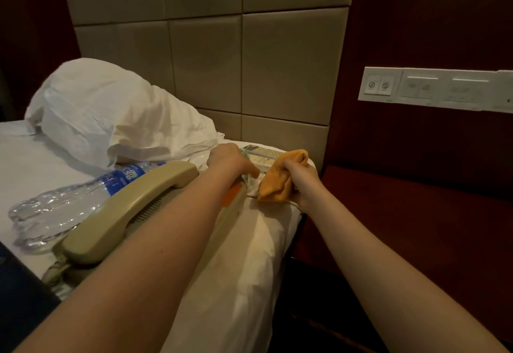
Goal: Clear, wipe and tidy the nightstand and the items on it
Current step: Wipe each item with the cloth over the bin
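Right hand (304, 183) is clenched round a bunched orange cloth (281, 176) and presses it against the near end of the remote control (262, 155). Left hand (231, 159) has its fingers curled over that same end and pins the remote on the bed (249, 255) corner.

The remote looks light, stiff and slick (it seems to sit in a plastic sleeve, hard to tell). Best held by its long edges, with wipes along its length and easy on the buttons. The cloth is soft and needs a full-fist grip.

The telephone (230, 214) lies under the left forearm, its handset (130, 208) loose on top and likely to slide. The water bottle (69, 205) lies on its side just beside it, thin and crushable. The pillow (111, 114) is behind them. The dark nightstand (402, 203) is to the right, below the switch panel (433, 89).
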